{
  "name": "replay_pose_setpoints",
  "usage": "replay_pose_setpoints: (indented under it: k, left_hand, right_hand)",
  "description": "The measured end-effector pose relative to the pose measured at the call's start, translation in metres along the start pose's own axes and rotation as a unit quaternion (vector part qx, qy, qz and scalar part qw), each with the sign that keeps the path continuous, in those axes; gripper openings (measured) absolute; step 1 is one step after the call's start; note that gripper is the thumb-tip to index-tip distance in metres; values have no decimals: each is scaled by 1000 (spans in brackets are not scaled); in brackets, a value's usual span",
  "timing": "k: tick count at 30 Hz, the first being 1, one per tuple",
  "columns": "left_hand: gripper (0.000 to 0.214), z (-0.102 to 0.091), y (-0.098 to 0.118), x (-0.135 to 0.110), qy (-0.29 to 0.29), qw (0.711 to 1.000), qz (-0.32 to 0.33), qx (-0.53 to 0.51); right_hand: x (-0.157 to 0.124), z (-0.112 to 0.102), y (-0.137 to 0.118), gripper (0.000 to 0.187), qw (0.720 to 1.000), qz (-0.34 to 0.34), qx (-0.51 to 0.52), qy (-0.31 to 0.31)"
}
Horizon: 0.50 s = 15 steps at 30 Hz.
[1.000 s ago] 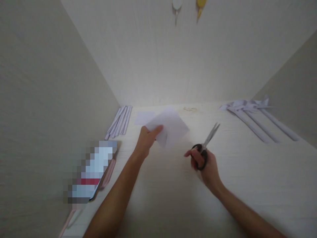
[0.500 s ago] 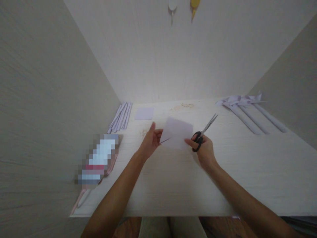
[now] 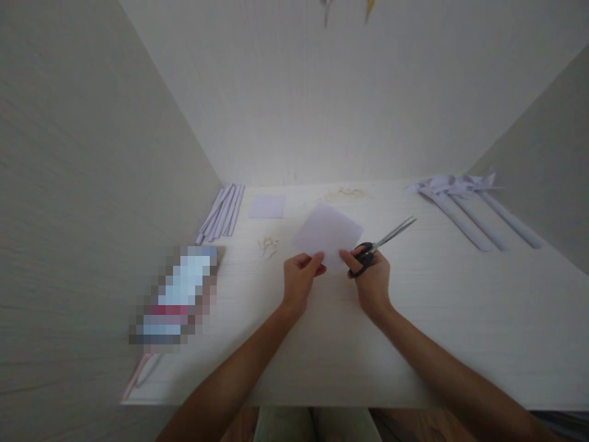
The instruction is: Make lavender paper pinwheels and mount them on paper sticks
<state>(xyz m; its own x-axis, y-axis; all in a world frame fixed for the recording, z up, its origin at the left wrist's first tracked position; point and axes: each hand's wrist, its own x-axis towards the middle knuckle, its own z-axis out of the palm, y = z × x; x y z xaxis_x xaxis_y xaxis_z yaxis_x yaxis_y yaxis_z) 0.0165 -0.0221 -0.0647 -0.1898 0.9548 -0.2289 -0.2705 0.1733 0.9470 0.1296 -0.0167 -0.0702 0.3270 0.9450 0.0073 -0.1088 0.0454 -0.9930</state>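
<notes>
A pale square sheet of paper is held up over the table, turned so one corner points away from me. My left hand pinches its near left edge between thumb and fingers. At the near right edge, the thumb of my right hand touches or grips the sheet. That same hand also keeps the black-handled scissors in its fingers, with the blades pointing up and to the right. Whether the blades are fully together is hard to tell.
Rolled paper sticks lie at the far left, beside a flat paper square. Small pale strips are scattered nearby. A phone-like blurred object lies at left. Paper tubes with folded tops rest at far right.
My left hand has moved right, from the sheet's left side to its near edge, and closed on it. The sheet has turned, corner away. The scissors stay in my right hand.
</notes>
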Motion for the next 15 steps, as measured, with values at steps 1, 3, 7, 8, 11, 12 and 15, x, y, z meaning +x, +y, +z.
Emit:
replay_pose_setpoints:
  k: [1, 3, 7, 8, 11, 12, 15]
  left_hand:
    - [26, -2, 2, 3, 8, 1000, 12, 13]
    - [26, -5, 7, 11, 32, 998, 38, 34]
    - [27, -6, 20, 27, 69, 991, 100, 54]
    - [27, -5, 24, 29, 68, 990, 109, 53]
    - [25, 0, 33, 34, 68, 988, 134, 40]
    - [24, 2, 35, 35, 65, 987, 141, 38]
    - [24, 5, 37, 35, 50, 987, 149, 45]
  right_hand:
    - [1, -1, 0, 27, 1000, 4, -10, -21]
    - [2, -3, -1, 26, 996, 19, -27, -78]
    - [2, -6, -1, 27, 976, 76, 2, -205]
    - [0, -6, 0, 28, 968, 95, 14, -234]
    - [-7, -6, 0, 30, 938, 139, 6, -317]
    - [-9, -6, -1, 31, 929, 141, -14, -341]
    - [-16, -6, -4, 38, 911, 118, -98, -383]
